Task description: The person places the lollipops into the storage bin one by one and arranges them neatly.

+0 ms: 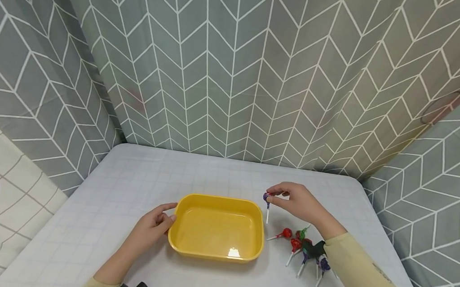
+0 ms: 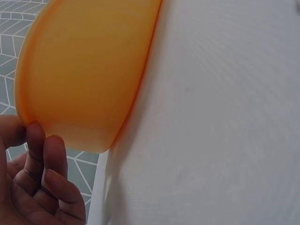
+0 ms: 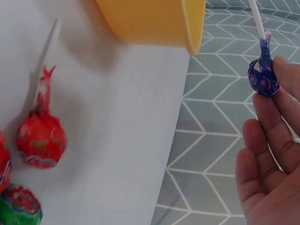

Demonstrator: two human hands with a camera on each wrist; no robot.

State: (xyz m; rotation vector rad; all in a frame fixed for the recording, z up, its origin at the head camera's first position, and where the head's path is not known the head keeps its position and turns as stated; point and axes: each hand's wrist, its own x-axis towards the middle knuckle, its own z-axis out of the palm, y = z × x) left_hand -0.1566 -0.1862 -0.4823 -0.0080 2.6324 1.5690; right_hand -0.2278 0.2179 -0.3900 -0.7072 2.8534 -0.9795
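Note:
My right hand (image 1: 296,198) pinches a purple-wrapped lollipop (image 3: 263,77) by its candy head, between thumb and fingertips. In the head view its white stick points down, just beyond the right rim of a yellow tray (image 1: 214,256). Nothing lies inside that tray. At the tray's left end, my left hand (image 1: 151,225) grips the rim with thumb and index finger; the left wrist view shows the fingertips (image 2: 35,129) against the tray's wall. Below my right hand lies a loose group of lollipops, including a red one (image 3: 41,140) and a green one (image 3: 21,206).
A white-covered table (image 1: 147,168) carries everything. Purple lollipops (image 1: 324,264) lie at the near side of the group, partly hidden by the dark wrist camera (image 1: 314,249). Patterned grey curtains (image 1: 235,72) hang behind and at both sides.

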